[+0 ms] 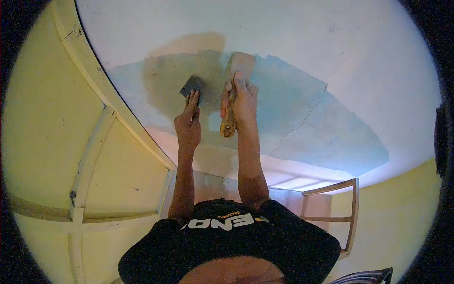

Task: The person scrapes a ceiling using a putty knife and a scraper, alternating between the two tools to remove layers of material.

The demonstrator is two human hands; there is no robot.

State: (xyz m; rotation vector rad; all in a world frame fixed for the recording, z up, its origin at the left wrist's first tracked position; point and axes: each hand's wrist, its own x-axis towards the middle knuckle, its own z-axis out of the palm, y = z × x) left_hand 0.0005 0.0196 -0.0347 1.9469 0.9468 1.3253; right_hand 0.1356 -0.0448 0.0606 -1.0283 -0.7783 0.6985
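Both my arms reach out to a pale painted surface (369, 57) with a large blue-grey scraped patch (293, 109). My left hand (188, 125) holds a small dark square blade (191, 86) flat against the patch with its fingertips. Right beside it, my right hand (243, 102) grips the yellowish handle of a putty knife (229, 122). Its broad blade (241, 62), coated in tan filler, presses on the surface just above my fingers. A smear of tan filler (189, 47) lies above the left hand.
A crack (307, 111) runs diagonally through the blue patch to the right of my hands. A cream panelled door and frame (90, 161) fill the left side. A wooden frame (352, 213) stands at lower right, with a dark metal piece (364, 277) below it.
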